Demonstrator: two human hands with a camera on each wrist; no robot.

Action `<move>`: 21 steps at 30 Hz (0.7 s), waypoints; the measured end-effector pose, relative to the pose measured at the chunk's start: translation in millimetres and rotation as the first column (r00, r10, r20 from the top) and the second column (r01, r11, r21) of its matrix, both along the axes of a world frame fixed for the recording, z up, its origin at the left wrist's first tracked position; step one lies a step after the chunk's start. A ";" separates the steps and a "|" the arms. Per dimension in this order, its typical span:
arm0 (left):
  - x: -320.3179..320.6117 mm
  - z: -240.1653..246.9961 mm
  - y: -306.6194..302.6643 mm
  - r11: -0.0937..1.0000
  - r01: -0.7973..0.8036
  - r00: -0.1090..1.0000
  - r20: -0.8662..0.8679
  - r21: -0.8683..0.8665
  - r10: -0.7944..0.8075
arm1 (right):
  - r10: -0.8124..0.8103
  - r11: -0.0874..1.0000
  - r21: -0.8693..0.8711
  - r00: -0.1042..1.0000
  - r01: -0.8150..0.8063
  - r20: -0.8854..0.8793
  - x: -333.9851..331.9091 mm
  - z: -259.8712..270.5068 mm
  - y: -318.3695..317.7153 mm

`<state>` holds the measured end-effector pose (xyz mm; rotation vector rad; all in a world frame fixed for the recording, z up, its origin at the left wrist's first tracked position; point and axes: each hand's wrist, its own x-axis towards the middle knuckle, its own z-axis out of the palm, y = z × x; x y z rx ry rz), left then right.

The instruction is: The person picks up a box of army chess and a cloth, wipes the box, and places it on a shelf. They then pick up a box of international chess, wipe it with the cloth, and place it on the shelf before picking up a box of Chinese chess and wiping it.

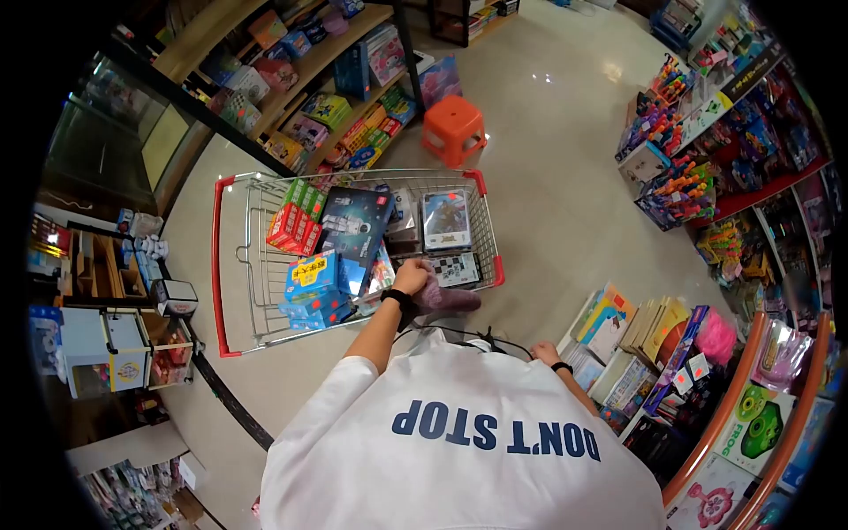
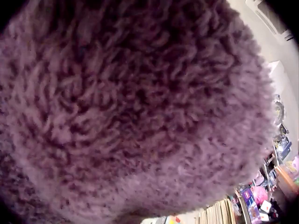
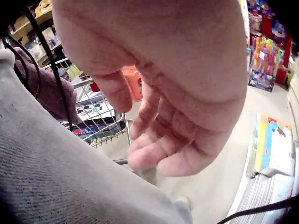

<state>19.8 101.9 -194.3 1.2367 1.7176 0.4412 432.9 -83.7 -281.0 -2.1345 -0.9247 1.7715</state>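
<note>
A purple fuzzy item point(image 1: 449, 297) hangs by the near side of the shopping cart point(image 1: 217, 265), and my left hand point(image 1: 412, 276) grips its upper end. That same fuzzy item point(image 2: 140, 112) fills most of the left wrist view and hides the left fingers there. My right hand point(image 1: 545, 353) is to the right of the cart, in front of the white shirt. In the right wrist view the right hand point(image 3: 173, 88) hangs with its fingers loosely curled and holds nothing. Inside the cart lie red and green boxes point(image 1: 294, 228), blue boxes point(image 1: 311, 276) and a large dark box point(image 1: 358, 225).
An orange stool point(image 1: 454, 129) stands beyond the cart, beside a stocked shelf point(image 1: 353, 132). Books point(image 1: 655, 331) stand in a rack at the right. Hanging toys point(image 1: 676, 190) are at the upper right. Boxes point(image 1: 124, 340) stand on the left.
</note>
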 end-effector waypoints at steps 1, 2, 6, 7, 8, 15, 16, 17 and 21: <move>-10.3 -10.3 6.2 0.997 0.028 1.000 -0.002 -0.067 -0.028 | 0.019 1.000 -0.006 1.000 -0.019 -0.005 -9.1 9.0 10.2; -19.5 -20.9 10.9 0.997 0.048 0.998 -0.041 -0.057 -0.050 | 0.037 0.999 -0.009 0.999 -0.037 -0.010 -18.4 17.8 23.0; -30.4 -10.0 23.8 0.976 0.135 0.979 -0.130 -0.170 -0.158 | 0.122 0.981 0.145 0.991 -0.129 0.061 -29.0 -41.9 67.0; -31.2 -27.1 23.6 0.970 0.158 0.971 -0.148 -0.182 -0.186 | 0.177 0.975 0.124 0.982 -0.183 0.058 -37.5 -25.2 84.3; -30.7 -39.8 22.4 0.964 0.181 0.963 -0.165 -0.195 -0.214 | 0.232 0.966 0.101 0.971 -0.236 0.053 -53.0 -1.3 111.4; 3.7 -53.3 5.6 0.883 0.279 0.910 -0.190 -0.379 -0.369 | 0.209 0.965 0.189 0.969 -0.182 -0.133 -151.3 44.1 229.2; 7.6 -62.9 6.3 0.880 0.262 0.911 -0.200 -0.397 -0.361 | 0.194 0.979 0.093 0.969 -0.181 -0.153 -162.2 40.2 238.3; 10.4 -73.0 8.7 0.877 0.245 0.910 -0.213 -0.413 -0.355 | 0.176 0.984 -0.001 0.969 -0.179 -0.173 -171.5 35.8 249.6; 7.9 -56.6 22.4 0.864 -0.024 0.966 -0.235 -0.503 -0.110 | 0.660 0.723 0.167 0.741 -0.671 0.122 -192.3 -10.1 237.5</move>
